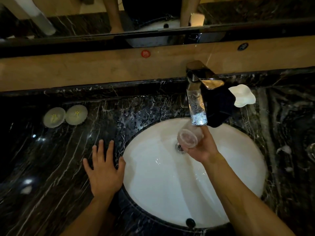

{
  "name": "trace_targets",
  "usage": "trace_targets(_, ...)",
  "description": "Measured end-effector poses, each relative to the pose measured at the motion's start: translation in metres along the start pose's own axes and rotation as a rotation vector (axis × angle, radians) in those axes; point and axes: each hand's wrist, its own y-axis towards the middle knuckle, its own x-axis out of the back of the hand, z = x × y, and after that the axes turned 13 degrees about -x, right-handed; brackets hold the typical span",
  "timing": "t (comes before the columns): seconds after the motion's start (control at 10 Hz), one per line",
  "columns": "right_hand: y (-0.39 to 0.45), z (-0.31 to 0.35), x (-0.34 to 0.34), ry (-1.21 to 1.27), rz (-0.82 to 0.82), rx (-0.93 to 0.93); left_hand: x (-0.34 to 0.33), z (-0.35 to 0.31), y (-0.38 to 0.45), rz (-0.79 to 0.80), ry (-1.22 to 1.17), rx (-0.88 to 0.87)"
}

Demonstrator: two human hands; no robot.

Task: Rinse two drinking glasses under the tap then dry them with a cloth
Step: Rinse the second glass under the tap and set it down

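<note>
My right hand (202, 149) grips a clear drinking glass (189, 137), tilted on its side with the mouth towards me, just under the spout of the chrome tap (197, 103) and above the white sink (153, 176). Beneath the glass sits the drain (179, 148). My left hand (104, 167) rests flat with fingers spread on the black marble counter (59, 159), left of the sink. A dark cloth (218, 106) lies on the counter right of the tap. No second glass shows clearly.
Two round white lids or coasters (65, 115) sit on the counter at far left. A white wavy-edged dish (243, 96) lies beside the dark cloth. Water drops cover the counter behind the sink. A mirror (85, 17) runs along the back wall.
</note>
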Motion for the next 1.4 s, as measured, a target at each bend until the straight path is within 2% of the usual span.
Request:
trace_targets(0.1,-0.005,0.0,-0.009,0.187,-0.124,-0.036,0.0,0.0,0.0,0.004,0.006,0.002)
trace_targets(0.3,-0.012,0.0,-0.014,0.419,-0.261,-0.093,-0.001,0.0,0.001,0.003,0.005,-0.003)
trace_targets(0.4,-0.006,0.003,-0.011,0.536,-0.228,-0.107,0.0,0.0,0.001,-0.001,0.011,-0.007)
trace_targets(0.5,-0.01,-0.001,-0.02,0.636,-0.245,-0.01,0.0,-0.001,0.001,0.004,0.018,0.001)
trace_targets(0.6,-0.004,-0.008,-0.015,0.29,-0.245,0.066,0.0,0.0,0.001,0.007,0.017,0.0)
trace_targets(0.7,0.0,-0.013,-0.01,-0.074,-0.323,0.183,0.0,0.0,0.001,0.006,0.014,0.0)
trace_targets(0.9,-0.009,-0.027,0.002,-0.949,-0.674,0.595,0.001,0.0,0.001,-0.001,0.014,-0.007)
trace_targets(1.0,-0.016,-0.026,0.012,-1.324,-0.78,0.646,0.001,-0.001,0.001,0.001,0.012,-0.006)
trace_targets(1.1,-0.02,-0.014,0.016,-1.499,-0.807,0.513,0.001,0.0,0.001,0.0,0.008,-0.005)
trace_targets(1.2,-0.023,-0.003,0.018,-1.367,-0.64,0.422,0.001,-0.001,0.001,0.001,-0.001,-0.008)
trace_targets(1.3,-0.022,-0.002,0.012,-0.875,-0.452,0.418,0.001,-0.001,0.001,0.003,-0.005,-0.004)
trace_targets(1.4,-0.019,-0.004,0.006,-0.785,-0.558,0.521,0.001,-0.001,0.001,0.008,-0.002,-0.002)
